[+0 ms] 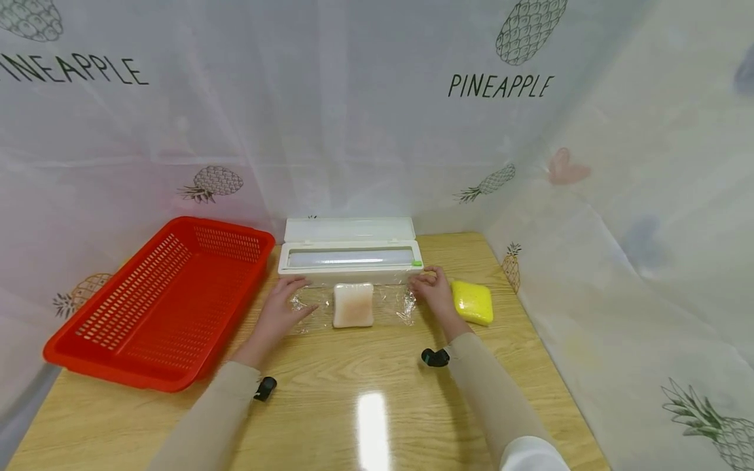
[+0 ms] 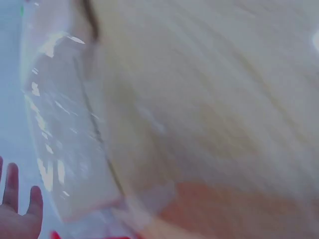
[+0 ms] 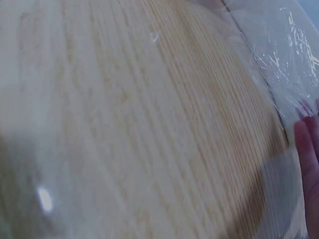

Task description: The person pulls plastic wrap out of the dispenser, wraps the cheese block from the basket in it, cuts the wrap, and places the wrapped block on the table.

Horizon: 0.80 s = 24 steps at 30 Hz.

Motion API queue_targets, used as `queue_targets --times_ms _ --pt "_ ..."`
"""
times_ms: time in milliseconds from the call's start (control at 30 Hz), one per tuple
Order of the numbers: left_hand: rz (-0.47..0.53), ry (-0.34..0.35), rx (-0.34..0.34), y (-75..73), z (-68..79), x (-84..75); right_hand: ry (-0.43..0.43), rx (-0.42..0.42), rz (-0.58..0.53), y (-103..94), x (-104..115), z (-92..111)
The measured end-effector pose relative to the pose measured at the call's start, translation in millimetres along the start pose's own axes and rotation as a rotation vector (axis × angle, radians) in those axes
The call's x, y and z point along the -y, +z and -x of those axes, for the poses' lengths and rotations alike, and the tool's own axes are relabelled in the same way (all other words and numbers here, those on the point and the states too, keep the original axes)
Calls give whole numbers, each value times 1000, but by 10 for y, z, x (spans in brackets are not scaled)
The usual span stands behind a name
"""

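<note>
A square slice of white bread (image 1: 353, 305), lightly browned in the middle, lies amid a strip of clear cling film (image 1: 393, 302) on the wooden table. Behind it stands a white cling film dispenser (image 1: 351, 260) with its lid raised and a roll inside. My left hand (image 1: 281, 313) is spread at the film's left end, thumb apart from the fingers, near the dispenser's front left corner. At the right end, my right hand (image 1: 434, 293) has its fingertips at the film by the dispenser's front right corner; its fingers (image 3: 305, 144) look extended in the right wrist view.
To the left sits a large red plastic basket (image 1: 150, 327) with slotted walls. A yellow sponge-like block (image 1: 473, 302) lies just right of my right forearm. Pineapple-printed sheeting (image 1: 353, 131) hangs behind the table (image 1: 330, 405) and along its right side.
</note>
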<state>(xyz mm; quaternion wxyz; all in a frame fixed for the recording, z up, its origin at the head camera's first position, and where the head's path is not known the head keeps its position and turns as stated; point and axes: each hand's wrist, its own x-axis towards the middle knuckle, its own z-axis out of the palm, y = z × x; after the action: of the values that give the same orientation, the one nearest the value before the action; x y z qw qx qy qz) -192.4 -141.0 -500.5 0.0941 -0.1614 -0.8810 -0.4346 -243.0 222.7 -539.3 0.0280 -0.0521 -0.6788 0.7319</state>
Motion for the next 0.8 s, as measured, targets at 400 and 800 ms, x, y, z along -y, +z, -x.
queue_targets --times_ms 400,800 --pt "76 77 202 347 -503 -456 -72 -58 170 -3 -92 -134" --pt "-118 122 371 832 -940 -732 -197 -57 481 -42 -293 -198"
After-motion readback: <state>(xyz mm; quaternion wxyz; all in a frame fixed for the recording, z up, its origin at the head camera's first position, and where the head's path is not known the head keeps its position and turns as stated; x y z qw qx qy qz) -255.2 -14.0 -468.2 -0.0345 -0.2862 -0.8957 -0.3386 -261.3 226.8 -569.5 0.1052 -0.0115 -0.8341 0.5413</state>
